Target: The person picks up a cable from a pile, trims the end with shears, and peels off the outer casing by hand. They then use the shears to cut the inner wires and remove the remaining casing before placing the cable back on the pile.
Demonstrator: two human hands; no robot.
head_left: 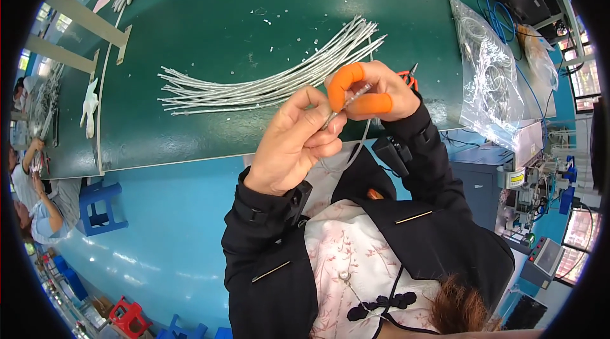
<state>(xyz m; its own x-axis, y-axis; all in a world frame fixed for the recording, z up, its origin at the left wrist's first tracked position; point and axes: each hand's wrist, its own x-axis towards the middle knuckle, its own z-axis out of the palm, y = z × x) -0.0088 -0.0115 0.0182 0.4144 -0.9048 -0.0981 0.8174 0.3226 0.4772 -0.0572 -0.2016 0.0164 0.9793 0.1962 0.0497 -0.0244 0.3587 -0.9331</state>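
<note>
Both hands meet over the front edge of the green table (pixel 210 139). Between them is the end of a thin silver braided cable (pixel 358 93), and its grey length loops down below the hands. My left hand (pixel 295 139) pinches the cable between thumb and fingers. Orange finger covers wrap the thumb and forefinger of my right hand (pixel 381 92), which close around the cable's tip. Behind the hands lies a loose bundle of similar silver cables (pixel 254 90), spread in a curve. Red-handled cutters (pixel 412 77) lie partly hidden behind my right hand.
Small white scraps (pixel 267 21) dot the tabletop. To the right lies a clear plastic bag (pixel 486 72) of coiled cables, beside blue cords (pixel 502 24). White gloves (pixel 89 107) rest at the left. A blue stool (pixel 100 209) and other people (pixel 47 202) are beyond.
</note>
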